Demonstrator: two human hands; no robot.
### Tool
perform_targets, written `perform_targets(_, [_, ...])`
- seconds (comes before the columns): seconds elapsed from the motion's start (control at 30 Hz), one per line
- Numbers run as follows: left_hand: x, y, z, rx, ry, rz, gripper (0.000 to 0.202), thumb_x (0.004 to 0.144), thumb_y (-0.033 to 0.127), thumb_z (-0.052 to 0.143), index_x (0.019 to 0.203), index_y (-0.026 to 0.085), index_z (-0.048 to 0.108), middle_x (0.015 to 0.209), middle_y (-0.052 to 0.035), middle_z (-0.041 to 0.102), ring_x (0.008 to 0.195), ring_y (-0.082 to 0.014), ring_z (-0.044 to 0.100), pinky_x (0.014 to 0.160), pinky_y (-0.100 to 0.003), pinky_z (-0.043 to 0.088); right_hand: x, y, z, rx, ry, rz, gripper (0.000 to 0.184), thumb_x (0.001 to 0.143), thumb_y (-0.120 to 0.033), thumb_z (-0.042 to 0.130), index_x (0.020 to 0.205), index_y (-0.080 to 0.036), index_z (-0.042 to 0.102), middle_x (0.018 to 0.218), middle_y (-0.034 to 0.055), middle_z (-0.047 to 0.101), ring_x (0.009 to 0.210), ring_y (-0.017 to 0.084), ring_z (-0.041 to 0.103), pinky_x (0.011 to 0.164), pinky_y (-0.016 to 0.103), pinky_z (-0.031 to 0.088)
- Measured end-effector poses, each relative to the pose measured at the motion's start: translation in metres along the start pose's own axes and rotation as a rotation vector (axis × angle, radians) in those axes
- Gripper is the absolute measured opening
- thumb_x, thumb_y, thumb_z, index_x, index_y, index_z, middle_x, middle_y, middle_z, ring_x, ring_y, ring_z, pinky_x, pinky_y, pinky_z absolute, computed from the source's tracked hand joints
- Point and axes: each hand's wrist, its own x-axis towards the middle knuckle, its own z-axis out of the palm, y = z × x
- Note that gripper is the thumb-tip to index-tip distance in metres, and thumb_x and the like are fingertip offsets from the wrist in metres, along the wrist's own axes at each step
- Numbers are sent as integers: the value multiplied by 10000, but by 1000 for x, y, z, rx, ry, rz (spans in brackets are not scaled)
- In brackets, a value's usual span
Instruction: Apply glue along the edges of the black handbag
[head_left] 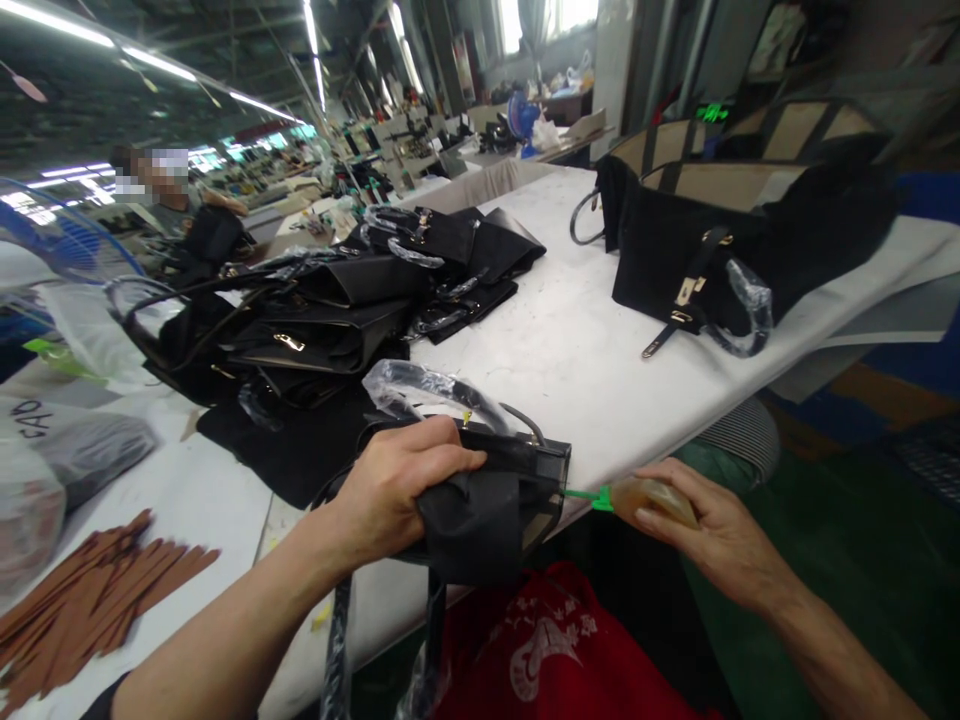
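Observation:
My left hand grips a black handbag at the near edge of the white table, its thumb lying over the dark material. One handle of this bag, wrapped in clear plastic, stands up behind my fingers, and another hangs down below the table edge. In my right hand is a small amber squeeze bottle with a green cap and a thin green nozzle. The nozzle tip meets the right edge of the bag; whether it touches I cannot tell. My right fingers wrap around the bottle.
Black handbags lie piled at the left-centre of the white table. More bags stand at the right. Brown strips and plastic bags lie at the left. A person is further back, near a blue fan.

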Motion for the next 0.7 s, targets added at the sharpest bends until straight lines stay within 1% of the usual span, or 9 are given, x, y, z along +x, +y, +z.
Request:
perform_targets(0.1, [-8, 4, 2, -24, 15, -5, 189, 900, 114, 571, 1058, 129, 674, 764, -28, 573, 638, -119, 577, 559, -207, 458, -6, -8, 2, 2, -66, 2, 223, 988, -432, 610, 1170, -303, 610, 1080, -15, 625, 941, 192, 605, 818, 297, 436])
perform_targets(0.13, [-10, 5, 2, -28, 17, -4, 195, 902, 111, 571, 1068, 128, 671, 774, -33, 578, 650, -120, 581, 567, -209, 459, -7, -10, 3, -17, -57, -1, 222, 991, -432, 602, 1170, -300, 611, 1081, -11, 625, 943, 195, 602, 818, 299, 435])
perform_targets(0.27, [-21, 7, 4, -25, 22, -2, 194, 918, 127, 575, 1093, 122, 659, 806, -50, 609, 679, -126, 596, 589, -220, 468, -11, -10, 5, -87, 63, -2, 238, 983, -426, 612, 1187, -302, 599, 1111, -6, 613, 974, 199, 590, 831, 301, 427])
perform_targets(0.4, [-32, 10, 4, 27, 25, -13, 190, 947, 176, 566, 1100, 127, 668, 834, -68, 652, 700, -134, 636, 603, -224, 494, -11, -14, 7, -37, -59, 13, 202, 1000, -426, 592, 1172, -322, 597, 1083, -28, 618, 938, 177, 600, 812, 288, 437])
perform_targets(0.43, [-34, 11, 5, 57, 36, -11, 196, 954, 196, 566, 1104, 129, 672, 853, -76, 667, 717, -139, 654, 616, -226, 507, -11, -16, 7, -47, -61, 17, 201, 1002, -427, 587, 1170, -319, 599, 1079, -26, 619, 940, 180, 599, 817, 293, 436])
perform_targets(0.53, [-38, 13, 6, 117, 66, 1, 219, 973, 242, 553, 1129, 145, 673, 928, -96, 713, 797, -158, 704, 692, -236, 561, -12, -21, 7, -103, 47, 26, 232, 980, -434, 605, 1171, -300, 606, 1082, -8, 628, 951, 202, 600, 826, 312, 435])
perform_targets(0.57, [-39, 14, 7, 111, 71, 4, 225, 978, 251, 545, 1139, 154, 668, 955, -99, 726, 826, -163, 715, 725, -241, 576, -13, -23, 6, -97, 62, 39, 241, 971, -437, 612, 1167, -296, 610, 1074, -6, 636, 937, 205, 607, 813, 313, 441])
perform_targets(0.6, [-40, 14, 7, 94, 70, -1, 229, 982, 257, 537, 1149, 165, 664, 982, -101, 737, 852, -169, 723, 756, -248, 589, -13, -24, 6, -71, 50, 58, 246, 965, -442, 615, 1163, -296, 614, 1060, -7, 645, 918, 206, 616, 792, 310, 450])
perform_targets(0.7, [-45, 14, 10, 49, 83, -23, 231, 977, 258, 543, 1160, 188, 665, 1055, -98, 752, 934, -190, 733, 848, -280, 603, -15, -27, 5, 16, -58, 131, 244, 951, -454, 617, 1140, -301, 632, 1015, -19, 670, 866, 204, 640, 740, 296, 475])
